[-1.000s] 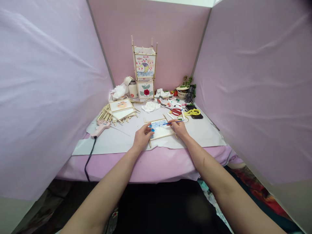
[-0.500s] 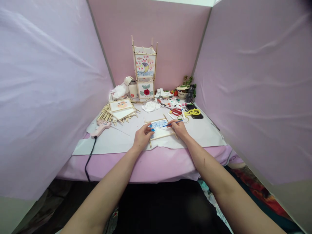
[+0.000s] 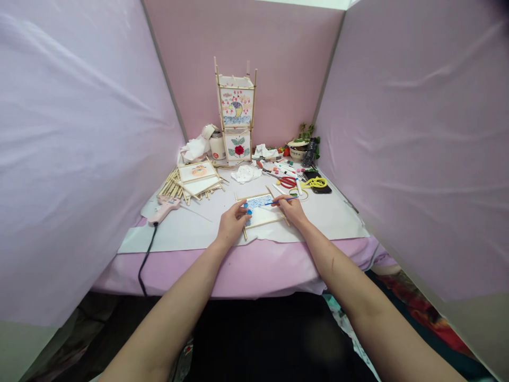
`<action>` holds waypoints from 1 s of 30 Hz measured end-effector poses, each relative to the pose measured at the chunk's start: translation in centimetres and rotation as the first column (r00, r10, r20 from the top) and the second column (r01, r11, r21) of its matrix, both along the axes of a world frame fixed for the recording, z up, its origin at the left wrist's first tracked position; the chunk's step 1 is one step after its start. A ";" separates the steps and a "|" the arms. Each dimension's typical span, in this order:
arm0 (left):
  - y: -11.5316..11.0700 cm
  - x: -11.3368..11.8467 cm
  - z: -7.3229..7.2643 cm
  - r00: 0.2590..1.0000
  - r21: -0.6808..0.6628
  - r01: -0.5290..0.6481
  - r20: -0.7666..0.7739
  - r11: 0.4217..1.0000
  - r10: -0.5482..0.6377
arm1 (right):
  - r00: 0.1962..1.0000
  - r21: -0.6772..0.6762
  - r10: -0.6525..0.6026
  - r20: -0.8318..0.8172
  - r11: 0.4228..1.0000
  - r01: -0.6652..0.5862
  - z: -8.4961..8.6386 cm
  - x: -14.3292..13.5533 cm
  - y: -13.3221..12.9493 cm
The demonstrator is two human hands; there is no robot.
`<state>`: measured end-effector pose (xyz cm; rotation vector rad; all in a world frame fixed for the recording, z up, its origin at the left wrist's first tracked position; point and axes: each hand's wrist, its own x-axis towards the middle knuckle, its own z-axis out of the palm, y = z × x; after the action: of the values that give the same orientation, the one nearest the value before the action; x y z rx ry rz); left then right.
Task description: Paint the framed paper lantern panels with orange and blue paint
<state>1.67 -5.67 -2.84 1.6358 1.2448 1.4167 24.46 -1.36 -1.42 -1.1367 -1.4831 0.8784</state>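
Observation:
A white panel [image 3: 264, 215] in a thin bamboo frame lies on the table in front of me, with blue marks across its upper part. My right hand [image 3: 291, 208] holds a thin blue brush [image 3: 283, 200], its tip over the painted area. At the panel's left edge, my left hand [image 3: 233, 220] has its fingers closed round a small blue object [image 3: 249, 212], perhaps a paint pot. A second blue spot shows just above, by the fingertips.
A pink glue gun [image 3: 162, 210] and bamboo sticks [image 3: 169, 183] lie left. Behind stands a decorated lantern tower [image 3: 237, 114]. Red-handled scissors [image 3: 289, 182], yellow cord [image 3: 317, 182], a black phone [image 3: 324, 189] and markers lie right. A crumpled tissue [image 3: 246, 174] sits beyond the panel.
The brush in my right hand has shifted very slightly over the panel. My left hand has stayed in place.

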 end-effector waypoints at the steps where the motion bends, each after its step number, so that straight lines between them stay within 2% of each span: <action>1: 0.0 0.0 0.0 1.000 0.000 -0.001 0.002 1.000 0.001 | 1.000 0.002 0.006 -0.003 1.000 -0.006 0.1 0.0 -0.1; 10: -0.3 0.1 0.4 1.000 -0.009 -0.010 0.000 1.000 0.010 | 0.995 0.089 0.069 -0.078 0.994 -0.062 1.8 -0.8 -2.2; 17: -0.4 0.1 0.5 1.000 -0.012 -0.012 -0.012 1.000 0.012 | 0.988 0.110 0.145 -0.053 0.984 -0.139 1.9 -1.7 -3.1; 30: -0.4 0.2 0.6 1.000 -0.013 -0.004 -0.013 1.000 0.004 | 0.989 0.110 0.148 -0.012 0.983 -0.145 2.0 -1.9 -3.1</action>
<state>1.88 -6.09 -2.25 1.6371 1.2623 1.3997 22.60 -4.50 0.53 -0.9456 -1.5943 0.8945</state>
